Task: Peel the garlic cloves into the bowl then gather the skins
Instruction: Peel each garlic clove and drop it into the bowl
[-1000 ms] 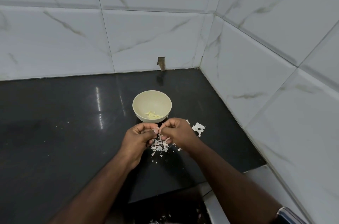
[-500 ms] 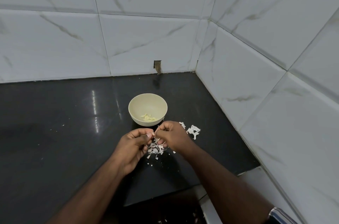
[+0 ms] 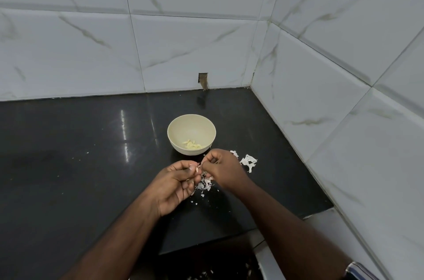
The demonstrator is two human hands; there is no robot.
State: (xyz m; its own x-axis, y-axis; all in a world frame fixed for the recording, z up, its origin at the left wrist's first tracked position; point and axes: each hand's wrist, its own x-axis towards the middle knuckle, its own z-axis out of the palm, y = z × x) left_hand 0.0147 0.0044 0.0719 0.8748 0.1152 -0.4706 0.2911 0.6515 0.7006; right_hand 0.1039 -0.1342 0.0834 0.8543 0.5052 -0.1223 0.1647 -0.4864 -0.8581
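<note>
A cream bowl [image 3: 174, 135] stands on the black counter and holds several peeled garlic cloves [image 3: 192, 144]. Just in front of it my left hand [image 3: 176, 185] holds a small garlic clove [image 3: 197, 167] at its fingertips. My right hand [image 3: 222, 168] pinches at the same clove from the right, fingers curled. Under the hands lies a heap of white garlic skins [image 3: 205, 185]. More skins [image 3: 249, 161] lie to the right of my right hand.
The black counter [image 3: 80, 153] meets white tiled walls [image 3: 321, 119] at the back and on the right. Its front edge steps down near the bottom, where a few skins [image 3: 202, 276] lie lower. Tiny skin flecks [image 3: 87, 152] dot the counter on the left.
The view has shifted slightly. Both hands stay together over the skin heap, working the clove, with the left fingers a little more spread than before.
</note>
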